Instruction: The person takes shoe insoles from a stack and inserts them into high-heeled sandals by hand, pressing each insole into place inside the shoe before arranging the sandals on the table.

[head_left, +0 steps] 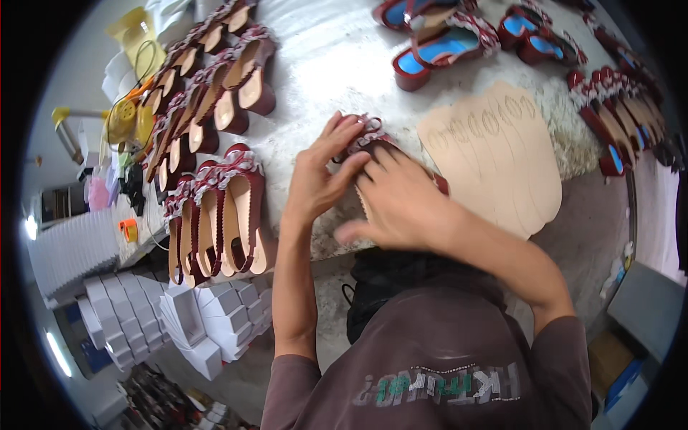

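A dark red sandal (pixel 371 133) with a ruffled upper lies on the worktable in front of me, mostly covered by my hands. My left hand (pixel 324 170) is closed round its toe end, thumb and fingers against the upper. Laid flat over the inside of the sandal is my right hand (pixel 401 195), fingers stretched toward the upper and its blurred thumb held out to the side. The sandal's heel end shows just past that hand. Close by on the right lies a fanned stack of beige insoles (pixel 494 165).
Rows of red sandals (pixel 240 197) with beige insoles stand at the left. Sandals with blue footbeds (pixel 444 49) are at the far right, and more sandals (pixel 620 107) line the right edge. White boxes (pixel 129 315) are stacked below the worktable (pixel 315 64) on the left.
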Available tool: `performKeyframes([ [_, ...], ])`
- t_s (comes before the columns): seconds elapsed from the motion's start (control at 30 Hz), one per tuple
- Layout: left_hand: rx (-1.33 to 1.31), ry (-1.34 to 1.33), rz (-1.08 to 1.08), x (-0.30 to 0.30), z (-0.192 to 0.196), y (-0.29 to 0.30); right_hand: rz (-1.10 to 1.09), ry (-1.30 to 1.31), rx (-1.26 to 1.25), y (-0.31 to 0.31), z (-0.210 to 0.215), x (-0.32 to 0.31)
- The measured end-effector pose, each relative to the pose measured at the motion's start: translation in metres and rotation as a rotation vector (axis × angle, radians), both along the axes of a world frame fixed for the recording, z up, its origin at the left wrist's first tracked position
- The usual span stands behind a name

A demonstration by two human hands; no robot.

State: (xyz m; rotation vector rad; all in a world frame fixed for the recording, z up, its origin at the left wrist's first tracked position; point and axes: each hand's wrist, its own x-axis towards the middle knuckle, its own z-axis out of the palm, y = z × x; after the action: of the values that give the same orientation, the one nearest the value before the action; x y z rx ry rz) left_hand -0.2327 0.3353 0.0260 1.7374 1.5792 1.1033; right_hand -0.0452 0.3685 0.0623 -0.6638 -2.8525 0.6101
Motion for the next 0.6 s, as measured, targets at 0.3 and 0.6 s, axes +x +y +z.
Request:
performKeyframes([
  [0.3, 0.109, 0.4, 0.173, 0.011, 0.015, -0.006, -0.061, 0.414, -0.25, -0.057, -0.031, 0.068],
  [0.6, 0.44, 0.355, 0.778, 0.017, 0.074, -0.143, -0.054, 0.518, -0.153, -0.089, -0.066, -0.075],
])
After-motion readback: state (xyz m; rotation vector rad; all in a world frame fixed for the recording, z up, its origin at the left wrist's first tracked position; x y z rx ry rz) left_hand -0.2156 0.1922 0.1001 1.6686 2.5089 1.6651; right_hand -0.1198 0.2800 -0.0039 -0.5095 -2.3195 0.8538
